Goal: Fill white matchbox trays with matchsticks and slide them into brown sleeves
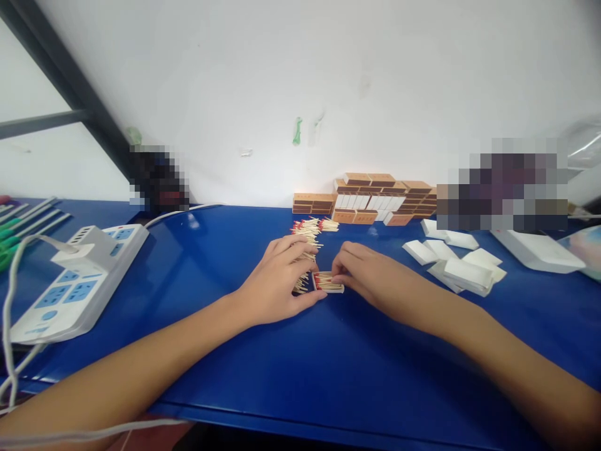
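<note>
A small white matchbox tray (334, 290) filled with red-tipped matches (323, 280) lies on the blue table in front of me. My left hand (282, 282) grips the tray's left end, thumb on the near side and fingers on the far side. Curled together, the fingers of my right hand (359, 269) rest at the tray's right end, over the matches; whatever they pinch is hidden. Loose matches (307, 228) are heaped behind and partly under my left hand.
Brown and white matchboxes (369, 200) are stacked against the wall. Several white empty-looking trays (462, 269) lie scattered at the right, near a white box (539, 250). A white power strip (79, 288) with cables and green-handled tools (14, 238) occupy the left of the table (282, 369).
</note>
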Action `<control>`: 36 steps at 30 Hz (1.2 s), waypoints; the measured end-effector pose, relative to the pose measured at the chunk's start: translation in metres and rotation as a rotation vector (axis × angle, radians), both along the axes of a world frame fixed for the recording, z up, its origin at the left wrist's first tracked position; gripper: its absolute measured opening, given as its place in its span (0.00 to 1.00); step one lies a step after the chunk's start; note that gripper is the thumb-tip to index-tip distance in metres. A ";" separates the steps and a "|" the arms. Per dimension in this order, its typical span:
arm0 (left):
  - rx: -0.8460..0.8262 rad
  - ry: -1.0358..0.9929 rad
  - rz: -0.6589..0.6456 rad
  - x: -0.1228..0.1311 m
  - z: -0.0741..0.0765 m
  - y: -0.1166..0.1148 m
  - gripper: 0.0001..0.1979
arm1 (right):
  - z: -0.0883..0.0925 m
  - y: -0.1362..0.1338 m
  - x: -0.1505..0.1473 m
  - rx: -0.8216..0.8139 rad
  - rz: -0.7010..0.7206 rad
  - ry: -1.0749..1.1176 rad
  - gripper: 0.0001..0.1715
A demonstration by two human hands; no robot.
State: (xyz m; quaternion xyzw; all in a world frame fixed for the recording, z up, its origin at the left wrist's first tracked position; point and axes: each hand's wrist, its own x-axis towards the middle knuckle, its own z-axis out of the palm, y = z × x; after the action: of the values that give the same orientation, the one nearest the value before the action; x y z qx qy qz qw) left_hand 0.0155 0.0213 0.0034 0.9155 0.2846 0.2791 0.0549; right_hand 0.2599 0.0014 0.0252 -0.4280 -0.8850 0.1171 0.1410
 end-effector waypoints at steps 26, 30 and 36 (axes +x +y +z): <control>-0.014 0.021 -0.023 -0.001 0.001 0.000 0.15 | 0.018 0.001 0.012 -0.280 -0.037 0.032 0.13; -0.004 0.023 -0.025 -0.001 0.000 0.000 0.15 | 0.013 0.000 0.006 -0.269 -0.026 0.051 0.11; 0.011 0.028 -0.029 -0.001 0.001 -0.001 0.16 | 0.012 -0.001 -0.002 -0.236 -0.068 0.060 0.09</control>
State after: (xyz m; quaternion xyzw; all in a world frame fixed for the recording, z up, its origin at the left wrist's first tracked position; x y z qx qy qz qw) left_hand 0.0141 0.0205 0.0039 0.9236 0.2703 0.2673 0.0498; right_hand 0.2584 0.0007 0.0373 -0.4674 -0.8455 0.2284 0.1201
